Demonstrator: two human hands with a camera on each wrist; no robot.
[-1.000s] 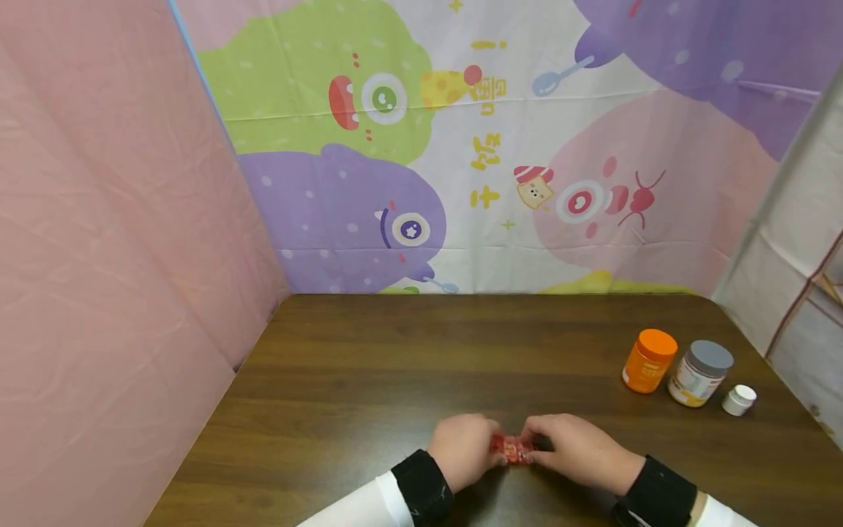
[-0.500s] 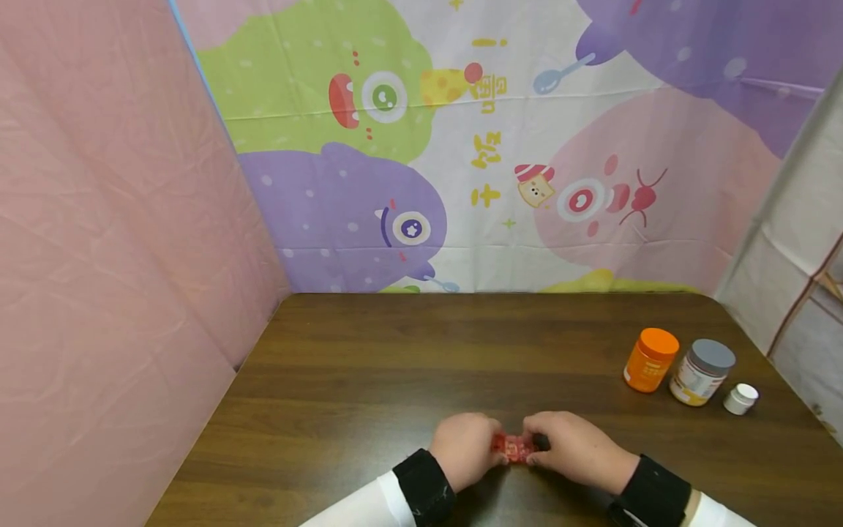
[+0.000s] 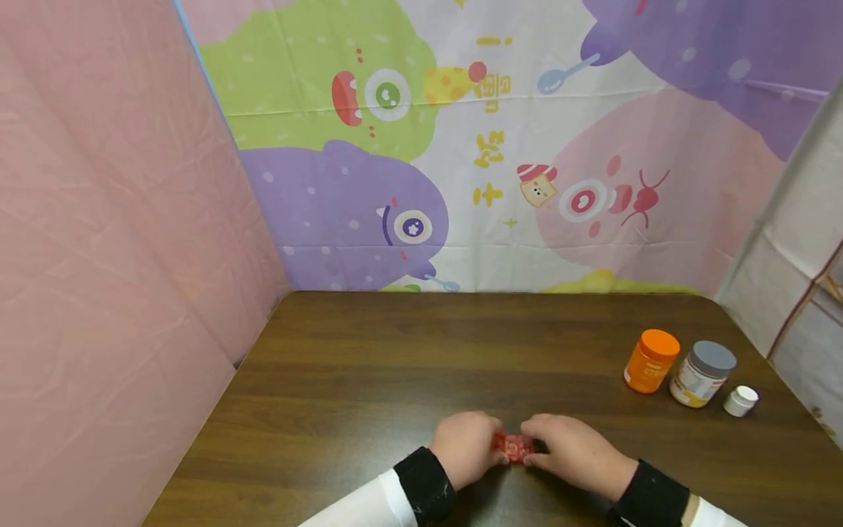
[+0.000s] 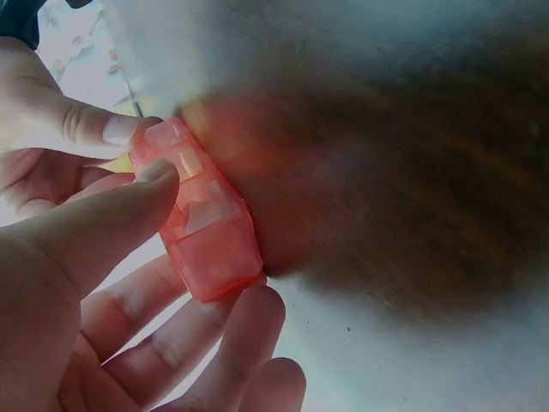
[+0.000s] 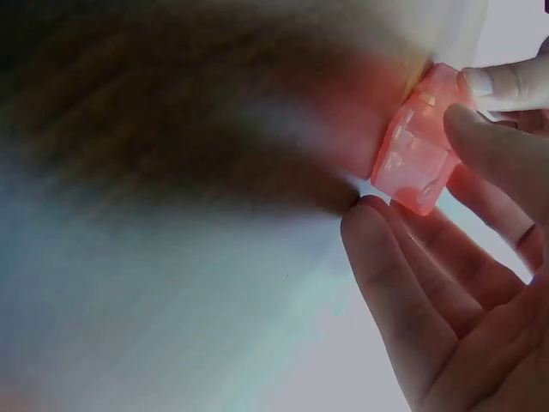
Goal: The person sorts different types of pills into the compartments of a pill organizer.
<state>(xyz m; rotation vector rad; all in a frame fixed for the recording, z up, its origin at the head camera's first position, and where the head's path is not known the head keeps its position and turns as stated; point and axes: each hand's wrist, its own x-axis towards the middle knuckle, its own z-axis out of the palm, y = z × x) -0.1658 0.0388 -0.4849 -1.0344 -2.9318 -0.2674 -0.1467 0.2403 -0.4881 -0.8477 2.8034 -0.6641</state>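
Near the front of the table, a small see-through red pill box (image 3: 514,448) lies between both hands. My left hand (image 3: 464,448) pinches its left end, thumb on top and fingers curled at the far side and below. The right hand (image 3: 578,452) grips the other end between thumb and fingers. In the left wrist view the pill box (image 4: 219,245) shows a row of compartments, and a pale yellowish shape shows through one of them. From the right wrist, the pill box (image 5: 420,159) is tilted, with thumbs of both hands over it.
Toward the right edge of the brown wooden table (image 3: 369,359) stand an orange bottle (image 3: 650,362), a grey-lidded jar (image 3: 702,375) and a small white bottle (image 3: 740,401). A cartoon-printed curtain (image 3: 487,241) hangs behind, and a pink cloth (image 3: 125,256) on the left.
Both hands stay on the pill box in the same place. The right wrist has shifted very slightly leftward.
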